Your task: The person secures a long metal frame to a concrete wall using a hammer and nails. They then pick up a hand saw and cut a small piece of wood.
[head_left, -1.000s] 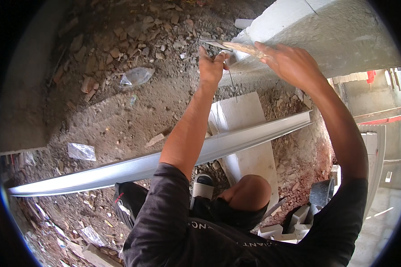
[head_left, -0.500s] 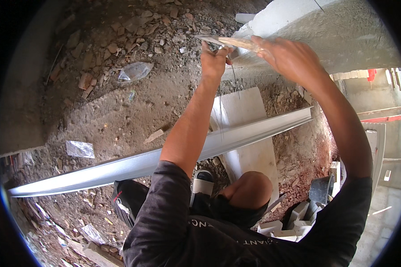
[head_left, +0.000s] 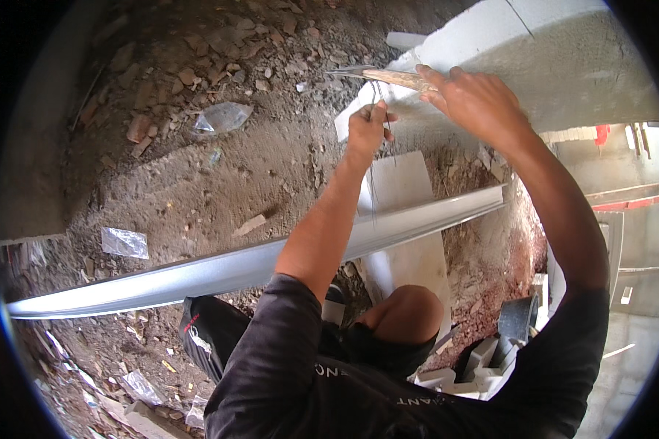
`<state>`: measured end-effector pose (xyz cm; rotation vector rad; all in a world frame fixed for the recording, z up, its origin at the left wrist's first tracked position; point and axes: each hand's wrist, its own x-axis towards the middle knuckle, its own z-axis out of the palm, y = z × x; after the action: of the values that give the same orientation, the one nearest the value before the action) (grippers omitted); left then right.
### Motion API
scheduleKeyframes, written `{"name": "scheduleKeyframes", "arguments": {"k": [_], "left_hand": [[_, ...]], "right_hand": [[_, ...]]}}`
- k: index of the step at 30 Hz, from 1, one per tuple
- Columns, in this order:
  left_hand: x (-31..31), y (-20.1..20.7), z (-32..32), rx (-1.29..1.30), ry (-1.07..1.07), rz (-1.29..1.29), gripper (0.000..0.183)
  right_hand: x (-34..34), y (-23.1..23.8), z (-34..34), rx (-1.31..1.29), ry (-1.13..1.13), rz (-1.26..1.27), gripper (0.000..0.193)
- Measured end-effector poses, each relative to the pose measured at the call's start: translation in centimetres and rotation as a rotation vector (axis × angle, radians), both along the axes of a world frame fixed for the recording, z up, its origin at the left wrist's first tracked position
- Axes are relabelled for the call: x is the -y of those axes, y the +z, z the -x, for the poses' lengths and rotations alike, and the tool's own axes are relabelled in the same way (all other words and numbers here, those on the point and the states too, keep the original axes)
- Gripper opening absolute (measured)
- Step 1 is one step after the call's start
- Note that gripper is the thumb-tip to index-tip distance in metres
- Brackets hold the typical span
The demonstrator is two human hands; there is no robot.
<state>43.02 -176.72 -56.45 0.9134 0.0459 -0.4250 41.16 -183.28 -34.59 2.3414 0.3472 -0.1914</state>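
My right hand (head_left: pixel 483 106) is closed around the end of a wooden-handled tool (head_left: pixel 395 78), level beside the white block edge. Its thin grey metal end points left; its exact kind is unclear. Just below the tool, the fingers of my left hand (head_left: pixel 368 130) pinch a thin dark wire (head_left: pixel 374 186). Part of the wire stands up toward the tool, while the rest hangs below the hand. Behind both hands is a pale block wall (head_left: pixel 549 69), partly coated in grey, with a rough white edge. Whether tool and wire touch cannot be told.
A long silver metal channel (head_left: pixel 234 272) crosses in front of my knees, over a white board (head_left: pixel 406 263). Rubble (head_left: pixel 190 77) and clear plastic bags (head_left: pixel 224 117) litter the dirt floor. To the right are a black bucket (head_left: pixel 518 318) and white block pieces (head_left: pixel 483 358).
My left hand has moved down and slightly right, away from the tool's metal end, bringing the wire along. The right hand and tool have shifted slightly down.
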Motion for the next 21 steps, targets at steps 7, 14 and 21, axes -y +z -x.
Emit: {"name": "scheduleKeyframes", "arguments": {"k": [7,14,21], "left_hand": [[-0.3,0.0,0.4,0.022,0.08,0.153,0.046],[0.6,-0.7,0.3,-0.058,0.02,0.25,0.05],[0.6,-1.4,-0.2,-0.068,-0.111,0.259,0.045]], "right_hand": [[-2.2,-0.2,0.5,0.017,0.114,-0.278,0.051],[-3.1,0.5,1.2,0.023,0.008,-0.334,0.05],[-0.7,-1.3,0.4,-0.091,-0.205,-0.123,0.048]]}}
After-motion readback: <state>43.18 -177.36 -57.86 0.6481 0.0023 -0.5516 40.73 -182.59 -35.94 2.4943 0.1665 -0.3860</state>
